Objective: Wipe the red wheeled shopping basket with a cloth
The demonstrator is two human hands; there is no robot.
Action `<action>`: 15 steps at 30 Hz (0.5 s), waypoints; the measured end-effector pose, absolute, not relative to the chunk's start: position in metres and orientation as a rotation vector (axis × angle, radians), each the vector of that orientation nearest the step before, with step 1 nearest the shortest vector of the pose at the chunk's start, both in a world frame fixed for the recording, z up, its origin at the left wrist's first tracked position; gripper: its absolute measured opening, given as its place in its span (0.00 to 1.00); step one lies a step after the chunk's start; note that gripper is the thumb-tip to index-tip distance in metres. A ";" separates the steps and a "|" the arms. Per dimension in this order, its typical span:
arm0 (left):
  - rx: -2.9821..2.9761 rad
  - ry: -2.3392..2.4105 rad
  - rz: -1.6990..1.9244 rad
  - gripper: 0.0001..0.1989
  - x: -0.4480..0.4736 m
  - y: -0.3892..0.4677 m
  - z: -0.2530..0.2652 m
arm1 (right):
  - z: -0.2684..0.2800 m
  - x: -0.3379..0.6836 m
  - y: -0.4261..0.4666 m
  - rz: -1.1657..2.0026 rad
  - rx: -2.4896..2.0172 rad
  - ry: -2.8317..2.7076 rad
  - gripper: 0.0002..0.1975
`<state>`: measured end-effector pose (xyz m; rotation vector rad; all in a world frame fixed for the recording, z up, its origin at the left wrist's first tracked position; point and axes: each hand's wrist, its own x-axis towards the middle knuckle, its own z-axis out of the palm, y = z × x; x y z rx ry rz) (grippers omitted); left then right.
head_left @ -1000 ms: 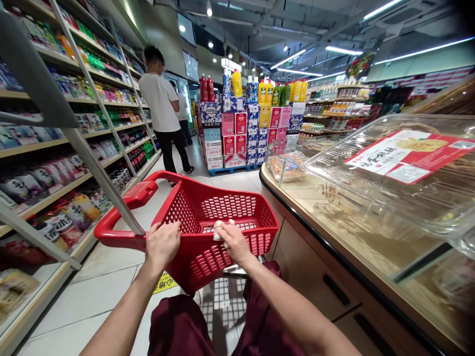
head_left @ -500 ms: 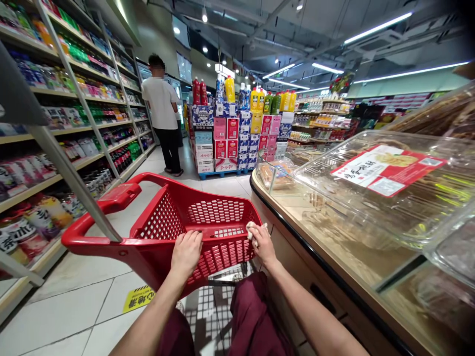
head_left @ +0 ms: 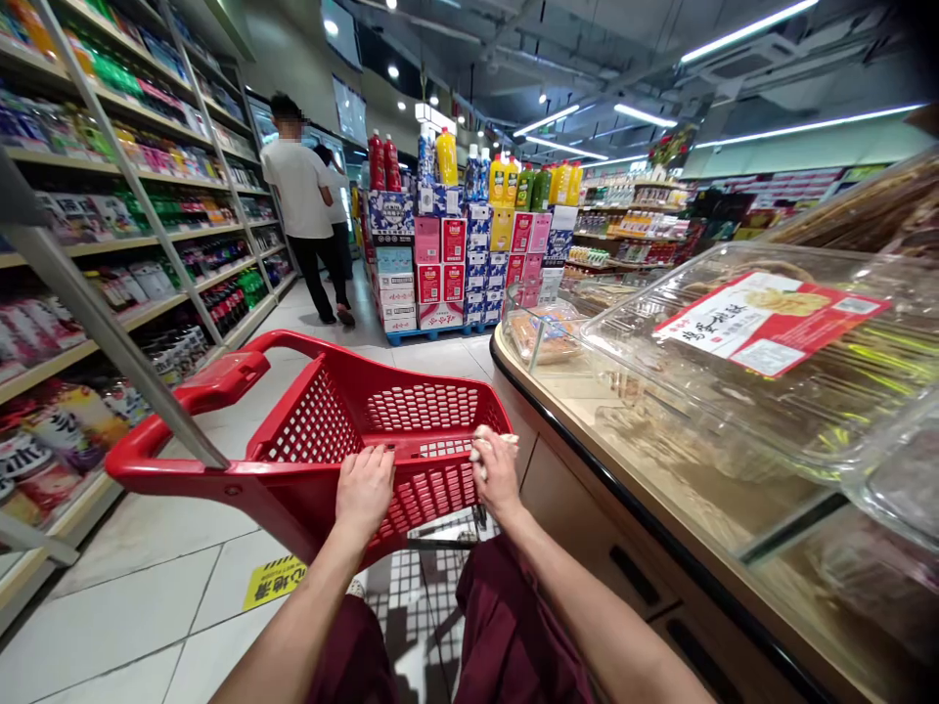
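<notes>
A red plastic shopping cart (head_left: 293, 489) with a perforated basket stands in front of me. My left hand (head_left: 365, 494) is curled over the basket's near rim, its fingertips hidden inside. Farther right along the same rim, near the corner beside the counter, my right hand (head_left: 500, 479) is closed around a crumpled whitish cloth (head_left: 481, 446). Part of the cloth sticks out beyond the fingers on both sides. Below the hands are the cart's dark lower frame and my maroon trousers.
On the right runs a display counter (head_left: 558, 411) with glass dividers and clear food boxes (head_left: 770, 328). Drink shelves (head_left: 139, 196) line the left. Ahead stand stacked drink cartons (head_left: 440, 269) and a person in a white shirt (head_left: 297, 191). A yellow floor sign (head_left: 273, 583) lies on the tiles.
My right hand has slid a little left along the rim with the cloth. The person in white has stepped forward, and a second person shows more beside them. The view has shifted slightly.
</notes>
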<state>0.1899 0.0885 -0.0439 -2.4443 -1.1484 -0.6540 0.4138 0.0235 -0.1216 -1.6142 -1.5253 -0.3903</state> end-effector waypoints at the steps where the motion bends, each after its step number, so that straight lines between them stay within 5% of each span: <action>1: -2.432 -1.149 -0.658 0.15 0.189 0.091 -0.044 | -0.120 0.407 0.027 -0.374 -1.564 -1.591 0.18; 11: -2.409 -1.168 -0.777 0.14 0.183 0.107 -0.049 | -0.112 0.398 0.055 -0.192 -1.532 -1.528 0.14; 15: -2.410 -1.146 -0.799 0.14 0.183 0.107 -0.050 | -0.113 0.380 0.063 -0.143 -1.535 -1.601 0.20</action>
